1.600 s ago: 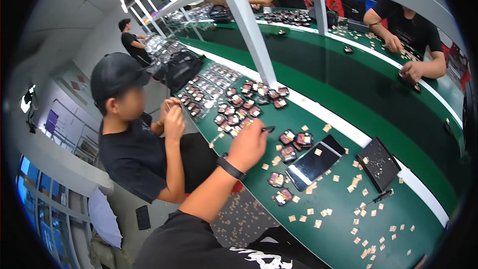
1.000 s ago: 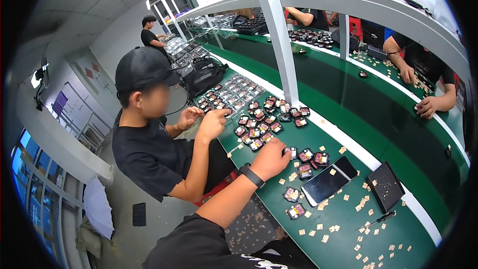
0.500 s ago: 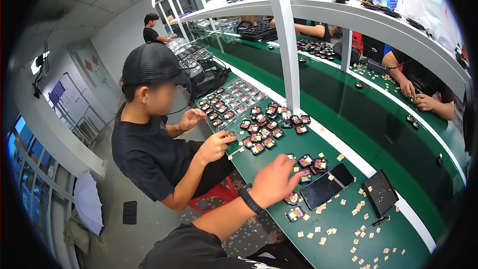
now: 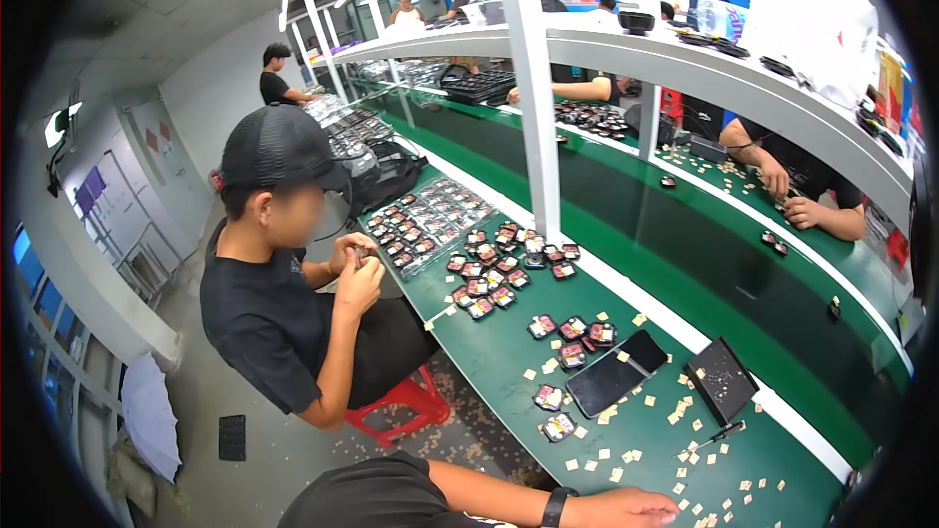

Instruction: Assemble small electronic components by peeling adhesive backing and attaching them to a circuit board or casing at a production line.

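Obs.: the wearer's left hand (image 4: 626,508) lies low on the green tabletop (image 4: 509,352) at the near edge, black wristband (image 4: 556,506) behind it, fingers stretched toward the right. The frame edge cuts the palm, so I cannot tell whether the grip is closed on anything; nothing shows between the fingers. Right hand not in view. Nearest items are the loose beige square chips (image 4: 613,474) scattered just beyond the fingertips, and a small open case (image 4: 558,427) a little farther off to the left. That case lies flat, open face up, with its long axis roughly left–right and slightly skewed; the chips are square, flat and have no clear heading. A black phone (image 4: 616,372) lies farther off, long axis near-left to far-right, with a black tray (image 4: 719,379) and a pen (image 4: 719,433) to its right. Judgement: pick one chip with the fingertips rather than sweep, keeping the wrist off neighbouring chips, since they look light and easily scattered. A seated co-worker (image 4: 284,313) handles a small part at far left.
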`<state>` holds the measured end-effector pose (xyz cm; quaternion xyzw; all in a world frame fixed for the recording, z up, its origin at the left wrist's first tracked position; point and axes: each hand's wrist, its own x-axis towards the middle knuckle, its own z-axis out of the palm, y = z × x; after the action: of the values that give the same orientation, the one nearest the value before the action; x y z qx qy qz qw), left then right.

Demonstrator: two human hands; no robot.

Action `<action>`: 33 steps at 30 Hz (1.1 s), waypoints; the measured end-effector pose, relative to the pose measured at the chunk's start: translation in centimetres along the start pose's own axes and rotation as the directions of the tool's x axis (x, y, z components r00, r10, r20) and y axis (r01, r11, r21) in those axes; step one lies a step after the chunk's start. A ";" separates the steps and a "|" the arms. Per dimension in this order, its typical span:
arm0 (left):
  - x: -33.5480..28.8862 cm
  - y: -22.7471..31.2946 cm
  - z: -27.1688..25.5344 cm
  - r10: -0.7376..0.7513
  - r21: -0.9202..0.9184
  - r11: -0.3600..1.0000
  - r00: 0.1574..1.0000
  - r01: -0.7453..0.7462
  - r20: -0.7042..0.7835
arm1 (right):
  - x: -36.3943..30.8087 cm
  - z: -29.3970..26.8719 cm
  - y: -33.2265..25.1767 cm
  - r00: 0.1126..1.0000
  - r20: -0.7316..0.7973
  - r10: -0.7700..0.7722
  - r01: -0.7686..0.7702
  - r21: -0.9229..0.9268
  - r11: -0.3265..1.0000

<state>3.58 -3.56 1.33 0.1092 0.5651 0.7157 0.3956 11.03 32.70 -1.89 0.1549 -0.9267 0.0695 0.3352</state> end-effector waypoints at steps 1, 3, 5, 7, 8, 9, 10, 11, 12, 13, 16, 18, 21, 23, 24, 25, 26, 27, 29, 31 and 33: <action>1.0 -1.5 0.3 -0.027 -0.066 0.997 1.000 0.027 0.001 | 2.0 -0.2 -3.5 0.998 0.061 -0.021 0.011 0.149 0.989; 1.3 -0.5 0.8 -0.119 -0.354 0.927 0.992 0.123 0.032 | 6.7 -0.8 -8.3 0.929 0.036 -0.368 0.317 0.435 0.843; 2.5 -1.4 0.0 -0.163 -0.349 0.917 0.979 0.195 0.120 | 8.7 0.1 -12.0 0.907 -0.012 -0.420 0.378 0.462 0.803; 1.9 -0.9 -0.3 -0.142 -0.358 0.917 0.983 0.173 0.113 | 9.4 1.2 -13.2 0.894 -0.016 -0.447 0.389 0.521 0.760; 2.0 -1.7 -0.8 -0.105 -0.349 0.928 0.990 0.131 0.093 | 9.3 0.8 -13.3 0.895 0.099 -0.435 0.331 0.506 0.796; 1.8 -2.1 -1.2 -0.070 -0.339 0.937 0.995 0.088 0.065 | 9.4 0.6 -13.6 0.894 0.093 -0.438 0.336 0.505 0.795; 1.3 -1.9 -1.6 -0.068 -0.427 0.900 0.996 0.087 0.060 | 9.6 0.7 -13.9 0.938 0.034 -0.344 0.276 0.525 0.805; 1.1 -1.9 -2.0 -0.067 -0.426 0.901 0.996 0.085 0.057 | 9.7 0.7 -14.0 0.969 -0.022 -0.244 0.216 0.550 0.807; 0.9 -1.9 -2.2 -0.051 -0.394 0.916 0.997 0.072 0.064 | 9.6 0.3 -13.8 0.969 -0.023 -0.244 0.216 0.552 0.806; 0.8 -2.1 -2.5 -0.038 -0.367 0.928 0.997 0.063 0.074 | 9.3 -0.6 -13.6 0.982 0.184 -0.051 -0.050 0.503 0.863; 0.7 -2.7 -3.5 -0.019 -0.374 0.926 0.997 0.046 0.077 | 8.0 -0.5 -12.3 0.871 0.452 0.193 -0.401 0.425 0.811; 0.5 -2.2 -3.5 0.033 -0.338 0.941 0.998 -0.016 0.044 | 7.2 0.1 -10.9 0.829 0.525 0.193 -0.468 0.461 0.754; 0.6 -1.4 -3.0 0.198 -0.225 0.950 0.976 -0.215 -0.095 | 7.6 2.4 -11.4 0.905 0.282 0.318 -0.422 0.498 0.758; 0.5 -1.4 -3.0 0.225 -0.201 0.947 0.964 -0.251 -0.144 | 8.2 2.2 -11.6 0.808 0.408 0.425 -0.584 0.457 0.671; 0.4 -0.6 -3.2 0.177 -0.193 0.960 0.976 -0.200 -0.130 | 8.5 2.3 -11.7 0.794 0.415 0.445 -0.604 0.453 0.655; 0.4 0.0 -3.3 0.135 -0.177 0.972 0.984 -0.155 -0.117 | 8.4 2.4 -11.5 0.779 0.427 0.459 -0.623 0.443 0.645; 0.6 -0.1 -3.3 0.151 -0.189 0.967 0.982 -0.170 -0.109 | 8.7 2.2 -11.5 0.751 0.473 0.461 -0.654 0.433 0.621; 0.8 -0.3 -3.3 0.169 -0.200 0.962 0.980 -0.188 -0.108 | 8.5 2.0 -11.5 0.730 0.477 0.489 -0.675 0.398 0.621; 0.6 0.2 -3.4 0.106 -0.166 0.979 0.992 -0.116 -0.066 | 8.5 2.2 -11.7 0.696 0.551 0.461 -0.714 0.459 0.530; 0.6 0.2 -2.9 0.061 -0.176 0.982 0.995 -0.075 -0.083 | 9.0 1.6 -12.4 0.690 0.575 0.440 -0.720 0.486 0.495; 0.6 -0.4 -2.8 0.086 -0.146 0.985 0.994 -0.095 -0.067 | 9.1 1.4 -13.0 0.619 0.677 0.399 -0.785 0.511 0.350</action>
<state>1.70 -5.13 -0.16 0.0835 0.5162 0.7762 0.3524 7.94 17.92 3.22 -0.0652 -0.8358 0.5439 -0.0355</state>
